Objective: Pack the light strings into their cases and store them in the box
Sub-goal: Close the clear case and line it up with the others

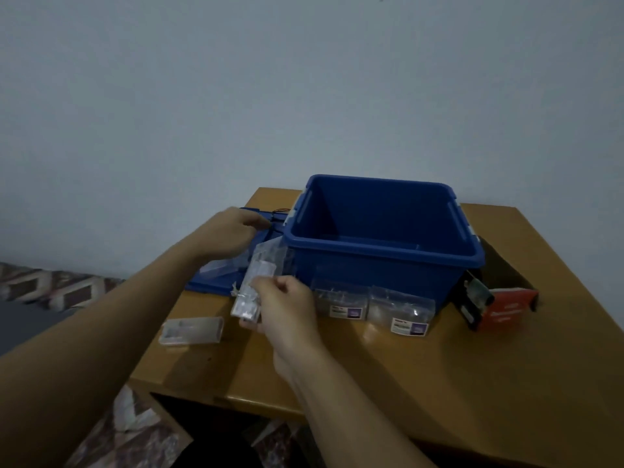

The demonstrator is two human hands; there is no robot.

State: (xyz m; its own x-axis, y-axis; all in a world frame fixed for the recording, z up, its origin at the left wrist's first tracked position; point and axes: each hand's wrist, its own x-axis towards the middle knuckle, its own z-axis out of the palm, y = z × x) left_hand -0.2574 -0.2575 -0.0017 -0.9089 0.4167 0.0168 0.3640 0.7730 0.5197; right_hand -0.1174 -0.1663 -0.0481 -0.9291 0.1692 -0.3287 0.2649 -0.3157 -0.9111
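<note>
Head view, L to R. A loose case (192, 329) lies flat on the bench (439, 383) near the front-left edge; contents too blurred to read. Your left hand (233, 231) is out over the blue lid (209, 287), fingers partly curled toward a dark wire (281, 211) by the box's back-left corner. Can't tell if it's pinching the wire or is just short of it. Your right hand (283, 309) pinches the held case (251, 285) w/ thumb & fingertips, tilted up off the bench just in front of the lid. The blue box (381, 258) stands open, and the part of its floor that shows looks bare. 2 labelled cases (341, 300) sit against its front wall, not yet in. A red-black item (493, 307) sits far R; unclear what it is.

Step, I'd say: fetching a string for the held case. Next you'll need a firm pinch on the wire, then draw it clear w/o snagging the box & feed it in. Hidden: most of the string, behind your hand & the box. The case's opening is too blurred to see.
</note>
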